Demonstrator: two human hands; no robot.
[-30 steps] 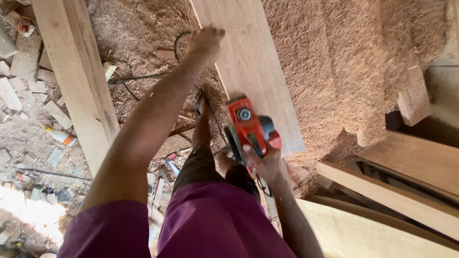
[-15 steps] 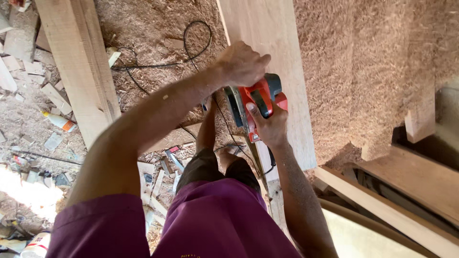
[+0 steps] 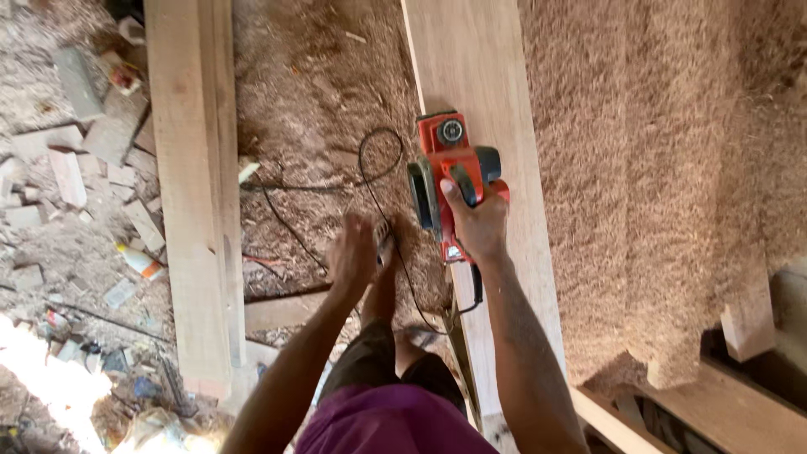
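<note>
From my remote view through the head camera, the right hand (image 3: 477, 225) is clenched around the top handle of a red-and-black electric hand planer (image 3: 451, 172), forearm stretched forward and slightly bent at the wrist, thumb lying along the handle. The planer sits flat on a long, pale, smooth wooden plank (image 3: 483, 76) that runs away from me up the middle of the frame; the tool rests toward the plank's left edge. The left hand (image 3: 353, 256) hangs lower and to the left, off the plank and well apart from the planer, its arm extended down over the floor; the fingers look loosely curled, and I cannot tell whether that grip holds anything. Just beside it a bare foot (image 3: 385, 252) stands on the littered ground. A thin black power cord (image 3: 380, 160) loops across the shavings between the left hand and the tool. To the right of the plank, a thick, fluffy bed of tan wood shavings (image 3: 656, 168) fills the frame, coarse and fibrous. On the left lies a second, rougher pale timber beam (image 3: 193, 193), parallel to the plank, and beyond it a scatter of small wood offcuts (image 3: 67, 176) on dusty ground. Purple fabric (image 3: 391, 429) of my clothing shows at the bottom edge.
</note>
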